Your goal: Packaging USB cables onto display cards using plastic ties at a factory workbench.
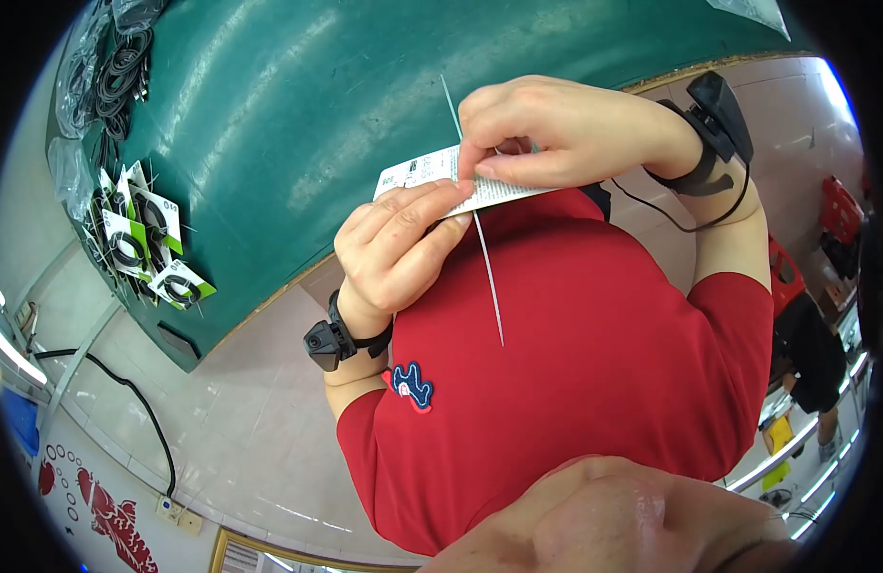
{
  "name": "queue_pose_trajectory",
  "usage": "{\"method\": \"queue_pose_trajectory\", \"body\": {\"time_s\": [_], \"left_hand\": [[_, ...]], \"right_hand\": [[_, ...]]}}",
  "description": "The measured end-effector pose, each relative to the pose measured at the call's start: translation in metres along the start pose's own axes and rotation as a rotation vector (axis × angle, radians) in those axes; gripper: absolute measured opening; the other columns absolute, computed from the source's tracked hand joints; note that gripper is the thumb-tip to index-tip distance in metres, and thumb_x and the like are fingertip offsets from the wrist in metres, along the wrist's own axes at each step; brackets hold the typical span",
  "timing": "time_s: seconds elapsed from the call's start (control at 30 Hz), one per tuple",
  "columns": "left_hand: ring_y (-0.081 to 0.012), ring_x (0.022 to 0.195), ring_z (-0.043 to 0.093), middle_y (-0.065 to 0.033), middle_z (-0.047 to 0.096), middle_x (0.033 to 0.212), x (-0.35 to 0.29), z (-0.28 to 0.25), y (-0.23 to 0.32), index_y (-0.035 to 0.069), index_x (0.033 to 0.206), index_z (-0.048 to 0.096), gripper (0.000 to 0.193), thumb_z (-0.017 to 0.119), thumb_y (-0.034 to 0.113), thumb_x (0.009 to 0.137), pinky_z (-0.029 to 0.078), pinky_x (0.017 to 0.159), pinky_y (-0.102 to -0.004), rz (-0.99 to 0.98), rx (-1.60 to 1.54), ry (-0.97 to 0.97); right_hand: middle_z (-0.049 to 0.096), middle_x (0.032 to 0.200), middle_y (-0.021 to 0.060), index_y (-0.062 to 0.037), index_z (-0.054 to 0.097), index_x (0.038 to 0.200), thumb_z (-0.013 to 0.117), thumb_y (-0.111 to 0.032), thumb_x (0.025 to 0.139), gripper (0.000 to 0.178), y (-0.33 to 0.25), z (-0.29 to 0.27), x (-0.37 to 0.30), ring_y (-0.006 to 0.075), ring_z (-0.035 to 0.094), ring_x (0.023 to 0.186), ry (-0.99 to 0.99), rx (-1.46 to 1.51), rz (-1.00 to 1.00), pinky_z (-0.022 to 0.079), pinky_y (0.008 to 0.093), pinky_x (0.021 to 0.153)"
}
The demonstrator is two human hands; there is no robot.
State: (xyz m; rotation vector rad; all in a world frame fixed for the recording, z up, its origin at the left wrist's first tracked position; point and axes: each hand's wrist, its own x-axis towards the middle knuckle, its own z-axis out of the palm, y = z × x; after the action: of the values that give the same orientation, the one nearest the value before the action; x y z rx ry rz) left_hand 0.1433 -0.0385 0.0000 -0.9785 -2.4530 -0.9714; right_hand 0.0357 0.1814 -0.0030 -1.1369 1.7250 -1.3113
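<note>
Between my hands, at the table's near edge, is a white printed card [504, 194], with its printed side facing up. My left hand [396, 241] is closed around its left part, fingers on top. A long thin white tie [488, 267] crosses the card; one end points toward my chest, the other [449, 100] out over the table. My right hand [546, 134] bends over the card, thumb and fingertips pinched together where the tie meets it. The fingers partly hide that spot. Whatever lies under the card is hidden.
The green table [298, 124] spreads ahead. At its left, carded black cables [146, 234] lie heaped below coiled black cables [125, 76] and clear plastic bags [71, 177]. A dark flat object [179, 339] lies by the table's left corner. Red stools [785, 267] stand behind at right.
</note>
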Motion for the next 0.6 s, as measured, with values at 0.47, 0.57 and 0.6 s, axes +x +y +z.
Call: {"method": "queue_pose_trajectory", "body": {"time_s": [0.47, 0.57, 0.6], "left_hand": [[-0.015, 0.085, 0.07, -0.0097, 0.073, 0.093, 0.028, -0.011, -0.017, 0.0, 0.088, 0.068, 0.011, 0.075, -0.003, 0.08, 0.056, 0.078, -0.0267, -1.117, -0.944, -0.025], [-0.0143, 0.087, 0.069, -0.0097, 0.072, 0.092, 0.028, -0.005, -0.021, 0.0, 0.091, 0.068, 0.012, 0.075, -0.003, 0.081, 0.056, 0.082, -0.0267, -1.221, -1.07, -0.1], [-0.0147, 0.087, 0.07, -0.0099, 0.072, 0.092, 0.027, -0.003, -0.021, 0.0, 0.092, 0.068, 0.013, 0.075, -0.003, 0.081, 0.056, 0.082, -0.0268, -1.241, -1.087, -0.118]], "right_hand": [[0.055, 0.081, 0.0072, -0.0018, 0.067, 0.097, 0.067, -0.005, 0.088, 0.01, -0.021, -0.006, 0.006, 0.0186, 0.055, 0.072, 0.577, -0.362, -0.293, 0.044, 0.0301, 0.061], [0.056, 0.082, 0.0063, -0.0017, 0.068, 0.096, 0.069, -0.007, 0.087, 0.011, 0.001, 0.004, 0.015, 0.0179, 0.056, 0.072, 0.399, -0.392, -0.228, 0.044, 0.0295, 0.06], [0.056, 0.082, 0.0063, -0.0017, 0.068, 0.096, 0.069, -0.007, 0.087, 0.011, 0.003, 0.004, 0.015, 0.0179, 0.056, 0.072, 0.396, -0.392, -0.227, 0.044, 0.0295, 0.06]]}}
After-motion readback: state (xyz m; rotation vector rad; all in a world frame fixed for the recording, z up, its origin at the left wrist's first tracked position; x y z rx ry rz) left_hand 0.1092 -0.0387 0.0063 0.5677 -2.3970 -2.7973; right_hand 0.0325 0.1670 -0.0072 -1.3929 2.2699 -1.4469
